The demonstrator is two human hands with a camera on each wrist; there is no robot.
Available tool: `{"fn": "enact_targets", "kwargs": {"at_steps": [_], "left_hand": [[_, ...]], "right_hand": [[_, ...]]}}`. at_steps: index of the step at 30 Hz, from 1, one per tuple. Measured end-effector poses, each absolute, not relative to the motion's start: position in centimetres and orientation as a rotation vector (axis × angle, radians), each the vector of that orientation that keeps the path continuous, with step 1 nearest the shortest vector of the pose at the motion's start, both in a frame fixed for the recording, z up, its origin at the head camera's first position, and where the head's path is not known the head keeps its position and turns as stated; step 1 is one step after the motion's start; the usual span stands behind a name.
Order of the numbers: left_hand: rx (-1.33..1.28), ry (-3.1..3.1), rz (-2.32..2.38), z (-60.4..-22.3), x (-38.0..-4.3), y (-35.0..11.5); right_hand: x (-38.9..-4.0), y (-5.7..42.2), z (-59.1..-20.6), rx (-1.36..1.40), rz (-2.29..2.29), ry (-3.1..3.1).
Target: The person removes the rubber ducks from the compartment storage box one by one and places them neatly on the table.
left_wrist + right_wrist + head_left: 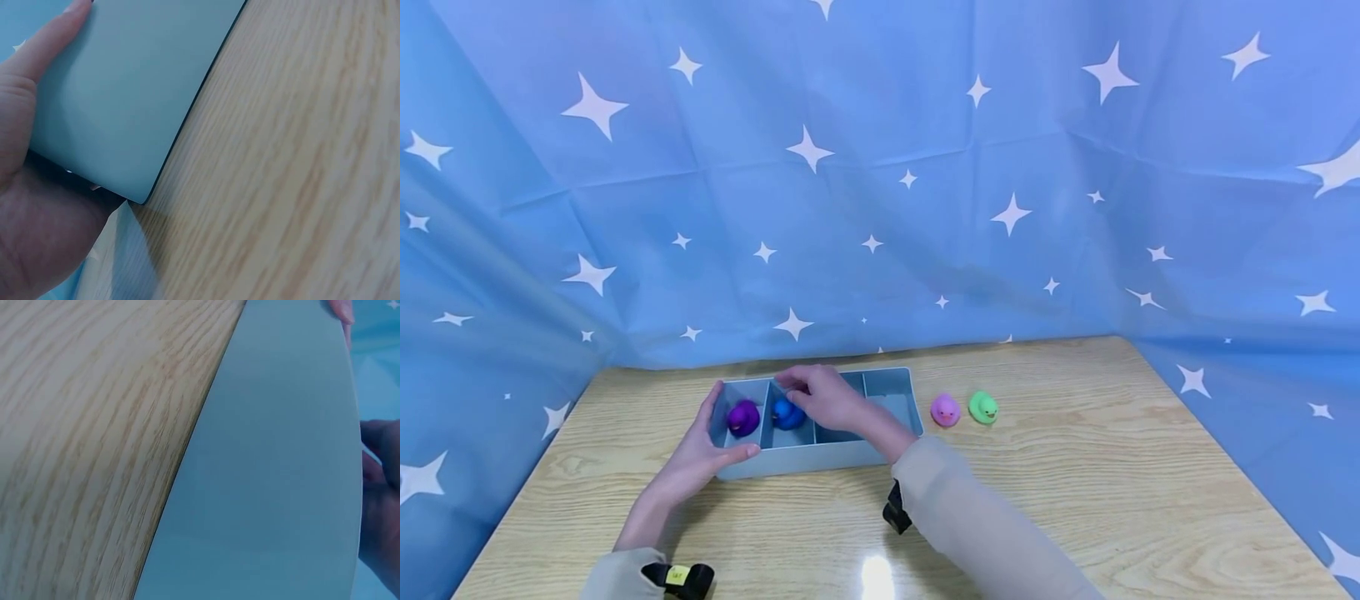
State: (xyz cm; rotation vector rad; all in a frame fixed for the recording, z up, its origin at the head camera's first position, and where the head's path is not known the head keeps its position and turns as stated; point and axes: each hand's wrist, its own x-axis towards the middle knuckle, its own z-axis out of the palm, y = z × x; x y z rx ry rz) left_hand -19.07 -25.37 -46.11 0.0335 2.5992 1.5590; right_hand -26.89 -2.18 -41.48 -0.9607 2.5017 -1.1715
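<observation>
A grey-blue tray (820, 458) with several compartments stands on the table. My left hand (700, 450) grips its left end, thumb along the front wall and fingers on the end wall; the left wrist view shows this hand (25, 137) against the tray's corner. A purple rubber duck (743, 418) sits in the leftmost compartment. In the compartment beside it is a blue rubber duck (787, 414). My right hand (831, 400) reaches over the tray, its thumb and forefinger apart just above the blue duck. The tray's wall partly hides this hand (381, 487) in the right wrist view.
A pink rubber duck (945, 410) and a green rubber duck (983, 407) stand on the wooden table (1075, 467), right of the tray. Behind the table hangs a blue star-patterned cloth (880, 192).
</observation>
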Motion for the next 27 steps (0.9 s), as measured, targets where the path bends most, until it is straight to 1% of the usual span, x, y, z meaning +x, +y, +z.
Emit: {"fn": "enact_targets", "kwargs": {"at_steps": [13,27], "left_hand": [[0.035,2.604,1.554,-46.14,-19.05,-25.36],[0.041,2.592,1.565,-46.08,-19.04,-25.31]], "right_hand": [[-27.51,-2.80,-41.39,-1.152,-0.869,2.581],[-27.77,-2.76,-41.17,-1.250,-0.559,2.686]]}}
